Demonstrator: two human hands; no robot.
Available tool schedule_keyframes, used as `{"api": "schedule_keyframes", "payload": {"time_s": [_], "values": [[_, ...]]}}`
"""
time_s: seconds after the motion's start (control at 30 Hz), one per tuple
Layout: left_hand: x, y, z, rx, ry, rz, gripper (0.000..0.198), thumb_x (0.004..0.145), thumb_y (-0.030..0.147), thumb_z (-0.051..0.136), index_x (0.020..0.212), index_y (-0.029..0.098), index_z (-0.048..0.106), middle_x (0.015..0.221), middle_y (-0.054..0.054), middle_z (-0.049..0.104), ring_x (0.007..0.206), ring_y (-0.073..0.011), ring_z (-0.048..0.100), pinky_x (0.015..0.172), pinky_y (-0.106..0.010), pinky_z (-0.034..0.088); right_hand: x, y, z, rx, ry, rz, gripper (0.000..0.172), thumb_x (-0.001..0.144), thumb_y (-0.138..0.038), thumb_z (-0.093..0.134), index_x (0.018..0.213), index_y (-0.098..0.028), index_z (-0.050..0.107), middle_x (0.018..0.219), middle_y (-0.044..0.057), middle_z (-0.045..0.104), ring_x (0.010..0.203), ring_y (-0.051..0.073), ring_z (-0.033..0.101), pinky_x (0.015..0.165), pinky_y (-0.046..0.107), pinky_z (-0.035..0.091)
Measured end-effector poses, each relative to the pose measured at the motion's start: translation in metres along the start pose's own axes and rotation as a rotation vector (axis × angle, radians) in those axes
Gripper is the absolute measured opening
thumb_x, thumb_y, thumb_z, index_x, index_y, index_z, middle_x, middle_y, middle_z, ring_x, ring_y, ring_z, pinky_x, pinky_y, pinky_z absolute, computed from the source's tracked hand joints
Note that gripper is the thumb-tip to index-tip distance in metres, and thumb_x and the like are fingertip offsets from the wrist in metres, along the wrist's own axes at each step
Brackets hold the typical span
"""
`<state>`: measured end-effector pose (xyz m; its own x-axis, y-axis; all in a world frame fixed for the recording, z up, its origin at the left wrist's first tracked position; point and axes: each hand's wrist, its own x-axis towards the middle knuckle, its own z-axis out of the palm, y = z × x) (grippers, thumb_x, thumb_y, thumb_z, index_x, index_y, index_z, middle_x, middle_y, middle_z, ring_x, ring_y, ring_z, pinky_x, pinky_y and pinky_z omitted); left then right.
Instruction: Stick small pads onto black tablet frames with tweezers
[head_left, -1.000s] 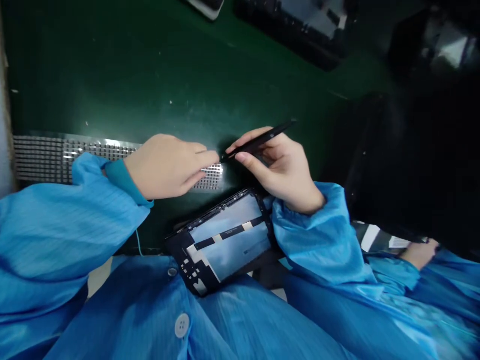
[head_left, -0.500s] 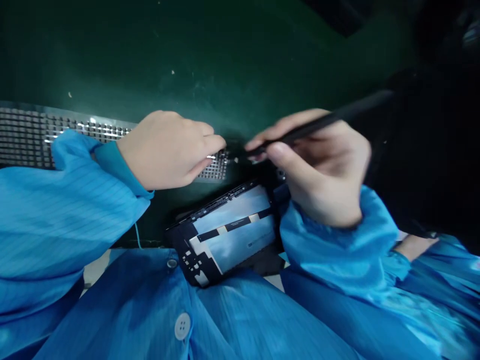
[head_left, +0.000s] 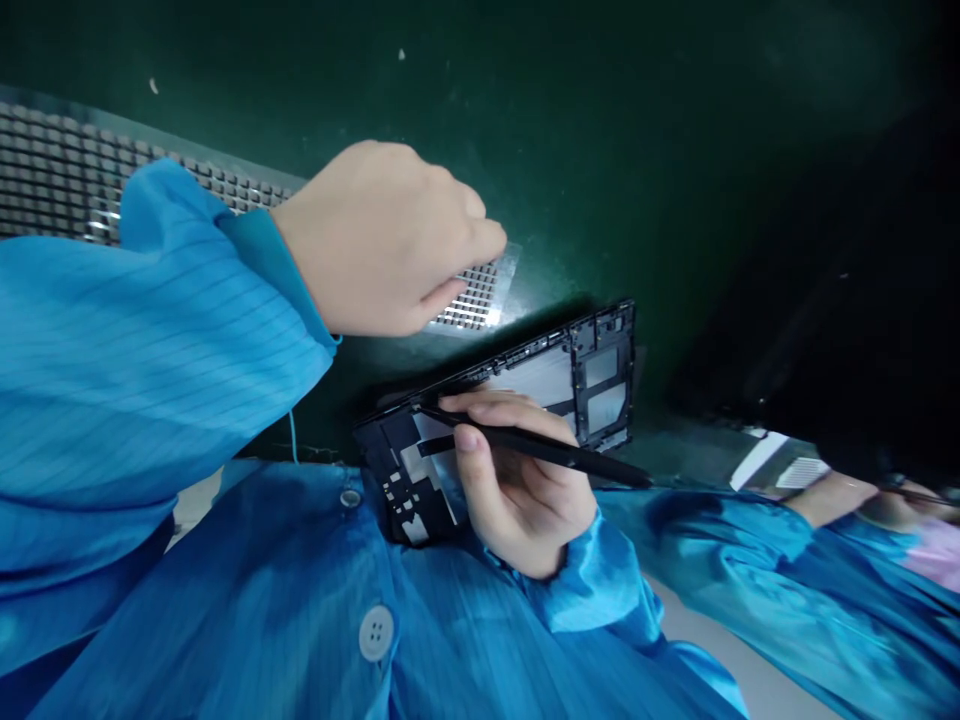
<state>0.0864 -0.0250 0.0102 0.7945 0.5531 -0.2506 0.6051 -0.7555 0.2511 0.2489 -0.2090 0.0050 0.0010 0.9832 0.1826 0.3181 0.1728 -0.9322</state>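
Observation:
My right hand (head_left: 525,480) is closed around black tweezers (head_left: 555,450), held like a pen. Their tip points down at the upper left edge of a black device frame (head_left: 604,340), which has silvery panels and lies tilted against my front. Whether the tip holds a small piece, I cannot make out. Over the end of a clear sheet (head_left: 472,300) with rows of small dark pads, my left hand (head_left: 390,240) has its fingers curled and thumb tucked in, gripping it. My right hand covers the frame's middle.
The long part of the pad sheet runs left behind my left sleeve (head_left: 150,350). Small pale scraps (head_left: 401,54) lie on the green tabletop (head_left: 600,130). At right, a co-worker's hand (head_left: 832,495) and blue sleeve show beside a large dark shape (head_left: 825,300).
My right hand with the tweezers has moved from beside the sheet's end, down and left onto the device frame. My left hand keeps its hold on the sheet; the view has shifted.

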Motion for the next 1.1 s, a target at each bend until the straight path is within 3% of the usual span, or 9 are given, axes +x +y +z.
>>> {"api": "schedule_keyframes", "payload": {"time_s": [0.1,0.23,0.33,0.43,0.53,0.73,0.9,1.0,1.1], "values": [[0.0,-0.001,-0.001,0.024,0.01,0.011,0.057,0.106,0.032,0.04,0.156,0.027,0.068,0.14,-0.01,0.078,0.12,-0.0342,0.075,0.098,-0.05,0.059,0.009,-0.008,-0.013,-0.082,-0.08,0.015,0.038,0.096,0.0,0.074,0.128,-0.021,0.073,0.114,0.009,0.084,0.108,0.022,0.084,0.096,0.042,0.072],[-0.001,-0.004,-0.001,0.019,0.005,0.031,0.054,0.104,0.031,0.044,0.15,0.028,0.072,0.135,-0.01,0.08,0.115,-0.0327,0.074,0.098,-0.05,0.057,0.053,-0.002,-0.042,-0.21,-0.111,0.024,0.027,0.103,-0.015,0.078,0.126,-0.028,0.077,0.118,0.004,0.086,0.109,0.023,0.085,0.1,0.043,0.071],[-0.001,-0.006,0.001,0.02,0.032,0.051,0.05,0.103,0.033,0.046,0.14,0.025,0.078,0.115,-0.01,0.081,0.107,-0.029,0.072,0.095,-0.045,0.056,0.091,0.018,-0.058,-0.245,-0.164,0.043,0.012,0.107,-0.033,0.077,0.118,-0.03,0.078,0.115,0.003,0.085,0.11,0.026,0.084,0.106,0.05,0.07],[-0.001,-0.009,0.004,0.011,0.039,0.062,0.048,0.103,0.036,0.046,0.134,0.024,0.08,0.098,-0.008,0.077,0.096,-0.0252,0.07,0.09,-0.041,0.055,0.108,0.035,-0.06,-0.244,-0.222,0.085,0.023,0.105,-0.049,0.078,0.115,-0.028,0.077,0.114,0.005,0.084,0.109,0.028,0.083,0.109,0.052,0.07],[-0.001,-0.011,0.005,0.008,0.035,0.053,0.049,0.103,0.036,0.044,0.134,0.027,0.08,0.099,-0.007,0.077,0.091,-0.0245,0.069,0.086,-0.041,0.054,0.107,0.042,-0.057,-0.21,-0.176,0.095,0.03,0.105,-0.055,0.077,0.116,-0.027,0.076,0.116,0.005,0.084,0.11,0.026,0.083,0.11,0.05,0.07],[-0.001,-0.007,0.002,-0.022,0.013,0.044,0.05,0.103,0.034,0.042,0.133,0.025,0.08,0.11,-0.012,0.079,0.107,-0.0355,0.075,0.091,-0.05,0.056,0.104,0.042,-0.056,-0.163,-0.148,0.115,0.028,0.1,-0.052,0.084,0.113,-0.029,0.076,0.113,0.004,0.084,0.111,0.027,0.083,0.109,0.049,0.071],[-0.001,-0.007,0.001,-0.046,0.025,0.023,0.051,0.101,0.036,0.044,0.136,0.023,0.08,0.108,-0.011,0.08,0.111,-0.0317,0.074,0.099,-0.048,0.055,0.111,0.039,-0.06,-0.188,-0.19,0.117,0.025,0.1,-0.05,0.085,0.109,-0.029,0.077,0.109,0.004,0.083,0.107,0.027,0.083,0.107,0.049,0.071],[-0.001,-0.007,0.0,-0.037,0.027,0.023,0.054,0.101,0.035,0.043,0.138,0.026,0.079,0.116,-0.012,0.082,0.109,-0.0313,0.073,0.095,-0.047,0.056,0.092,0.025,-0.056,-0.12,-0.111,0.134,0.018,0.104,-0.045,0.08,0.111,-0.03,0.074,0.107,0.002,0.082,0.102,0.025,0.083,0.098,0.048,0.073],[-0.003,-0.007,0.0,-0.071,0.032,0.031,0.056,0.101,0.032,0.044,0.146,0.032,0.076,0.126,-0.01,0.082,0.112,-0.0333,0.073,0.097,-0.05,0.057,0.053,0.007,-0.039,-0.014,-0.005,0.15,0.009,0.108,-0.033,0.073,0.116,-0.029,0.073,0.104,0.003,0.08,0.098,0.023,0.081,0.089,0.044,0.073]]}}
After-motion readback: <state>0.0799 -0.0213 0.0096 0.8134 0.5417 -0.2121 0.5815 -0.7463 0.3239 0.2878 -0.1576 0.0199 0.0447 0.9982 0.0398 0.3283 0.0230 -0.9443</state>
